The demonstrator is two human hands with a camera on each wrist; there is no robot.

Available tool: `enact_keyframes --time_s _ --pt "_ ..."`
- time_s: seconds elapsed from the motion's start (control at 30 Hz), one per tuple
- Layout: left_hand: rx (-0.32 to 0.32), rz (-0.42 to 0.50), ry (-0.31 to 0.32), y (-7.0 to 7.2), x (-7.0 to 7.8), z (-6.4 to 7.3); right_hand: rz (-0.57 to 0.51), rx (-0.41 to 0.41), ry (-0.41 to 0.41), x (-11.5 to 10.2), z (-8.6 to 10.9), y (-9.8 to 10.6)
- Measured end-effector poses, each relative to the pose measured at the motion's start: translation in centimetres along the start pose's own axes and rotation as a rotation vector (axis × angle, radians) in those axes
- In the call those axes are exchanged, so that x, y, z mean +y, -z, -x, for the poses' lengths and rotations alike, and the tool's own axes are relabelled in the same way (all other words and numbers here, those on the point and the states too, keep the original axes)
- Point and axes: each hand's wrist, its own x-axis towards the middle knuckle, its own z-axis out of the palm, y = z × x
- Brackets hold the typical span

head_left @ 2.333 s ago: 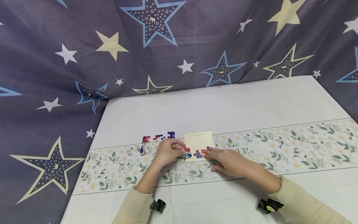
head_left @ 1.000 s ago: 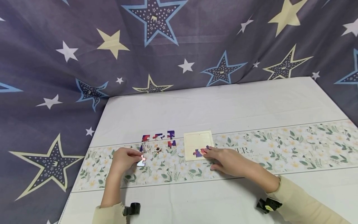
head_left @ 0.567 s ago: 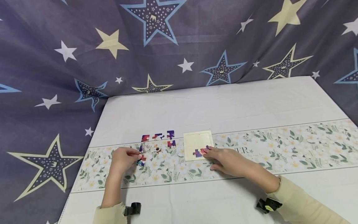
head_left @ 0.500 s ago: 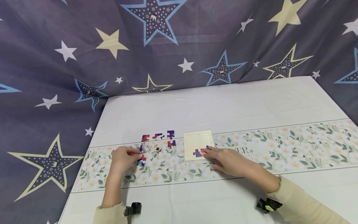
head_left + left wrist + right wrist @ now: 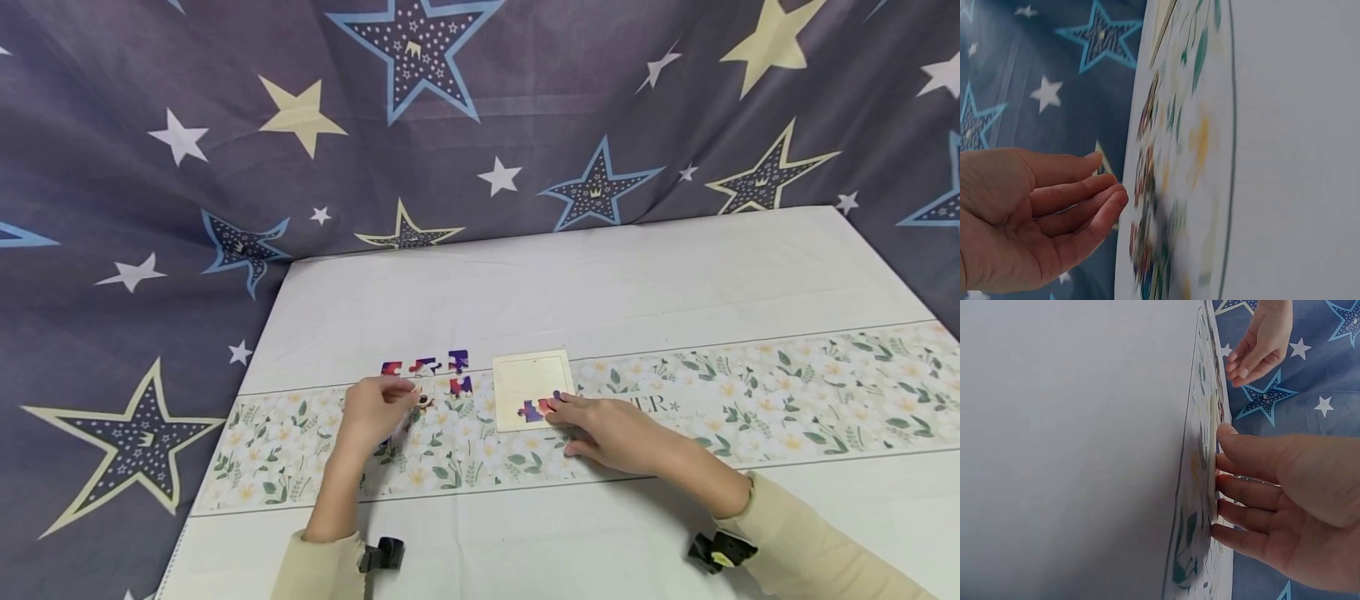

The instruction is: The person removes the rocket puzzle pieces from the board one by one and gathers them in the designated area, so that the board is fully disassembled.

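My left hand [image 5: 375, 412] hovers over the left part of the floral strip, fingers loosely bent with nothing between them in the left wrist view. Its fingertips are close to a pale puzzle piece [image 5: 425, 402] with a dark spot. The hand covers other pieces below it. My right hand [image 5: 618, 433] rests at the lower right corner of the square wooden puzzle board [image 5: 525, 375], its fingertips on the edge. A purple puzzle piece [image 5: 529, 411] lies in the board's lower part, beside a red piece [image 5: 547, 406] partly under the right fingertips.
Behind the left hand lie a red puzzle piece [image 5: 391, 367], a red-and-purple one [image 5: 426, 367] and a purple one [image 5: 458, 360]. Another red-and-purple piece [image 5: 461, 386] sits nearer the board. A star-patterned curtain [image 5: 525, 100] hangs behind the white table [image 5: 600, 275].
My left hand carried a colourful puzzle piece from the board's left side to the loose pieces and let go of it. It has since moved right. The right hand has stayed put.
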Motion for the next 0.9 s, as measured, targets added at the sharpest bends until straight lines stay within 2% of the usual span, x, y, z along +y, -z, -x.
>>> enact_keyframes --time_s 0.33,0.53,0.73,0.9 --pt "-0.071 0.095 -0.075 -2.8 3.0 -0.6 0.001 0.007 0.001 0.0 0.0 0.1" --pt "-0.162 0.145 -0.114 -4.4 4.7 -0.5 -0.011 0.0 -0.006 -0.1 0.1 0.1" --pt "-0.271 0.156 -0.154 -6.0 5.7 -0.4 0.0 0.002 -0.001 -0.1 0.0 0.1" --pt "-0.336 0.157 -0.194 -6.7 6.4 -0.1 0.009 0.009 0.007 -0.1 -0.1 0.1"
